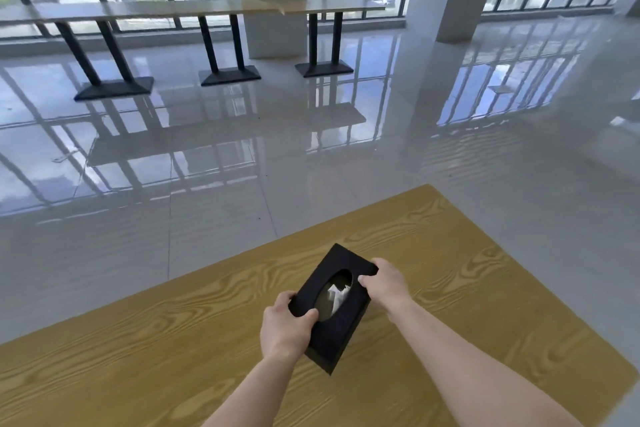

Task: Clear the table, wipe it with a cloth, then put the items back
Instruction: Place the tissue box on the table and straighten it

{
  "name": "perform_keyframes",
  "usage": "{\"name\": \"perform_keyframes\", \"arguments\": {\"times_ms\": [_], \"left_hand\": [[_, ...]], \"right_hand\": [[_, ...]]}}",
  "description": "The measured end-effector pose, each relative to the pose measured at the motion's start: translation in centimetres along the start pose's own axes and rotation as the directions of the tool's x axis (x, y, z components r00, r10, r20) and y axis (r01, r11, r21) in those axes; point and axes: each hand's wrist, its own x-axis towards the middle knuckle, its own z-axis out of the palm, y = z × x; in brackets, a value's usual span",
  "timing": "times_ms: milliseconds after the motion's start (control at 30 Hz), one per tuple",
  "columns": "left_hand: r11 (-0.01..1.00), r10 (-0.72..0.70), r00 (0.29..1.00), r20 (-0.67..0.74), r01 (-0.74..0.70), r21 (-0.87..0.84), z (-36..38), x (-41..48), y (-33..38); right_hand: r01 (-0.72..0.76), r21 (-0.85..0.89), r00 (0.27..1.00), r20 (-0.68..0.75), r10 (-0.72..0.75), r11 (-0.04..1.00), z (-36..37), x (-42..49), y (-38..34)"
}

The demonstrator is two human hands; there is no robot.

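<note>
L hand (285, 326) & R hand (382, 282) clamped fingers on ends of black rectangular tissue box (346, 322); prob. light, stiff, end-grip apt.

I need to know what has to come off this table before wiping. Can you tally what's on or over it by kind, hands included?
Tissue box: 1
Hands: 2 (left hand, right hand, both gripping the box)
Total: 3
</note>
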Motion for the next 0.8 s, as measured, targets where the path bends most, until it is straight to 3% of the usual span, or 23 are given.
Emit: {"name": "perform_keyframes", "arguments": {"times_ms": [267,533,700,800], "left_hand": [[0.999,-0.016,0.999,0.041,0.014,0.053,7.2,3.1,5.4],[0.991,0.023,0.992,0.122,-0.039,0.125,9.7,5.2,6.8],[0.978,0.065,0.985,0.16,-0.095,0.186,9.3,5.0,6.0],[0.948,0.134,0.978,0.158,-0.173,0.267,8.4,4.9,6.2]], "right_hand": [[-0.064,-0.018,0.995,-0.073,0.063,0.998,-4.9,6.5,1.0],[-0.09,-0.049,0.989,-0.124,0.083,0.995,-6.2,9.5,2.5],[-0.055,-0.197,0.991,-0.128,0.029,0.979,-5.9,8.9,2.6],[0.046,-0.377,0.983,-0.148,-0.109,0.925,-5.6,8.3,2.6]]}}
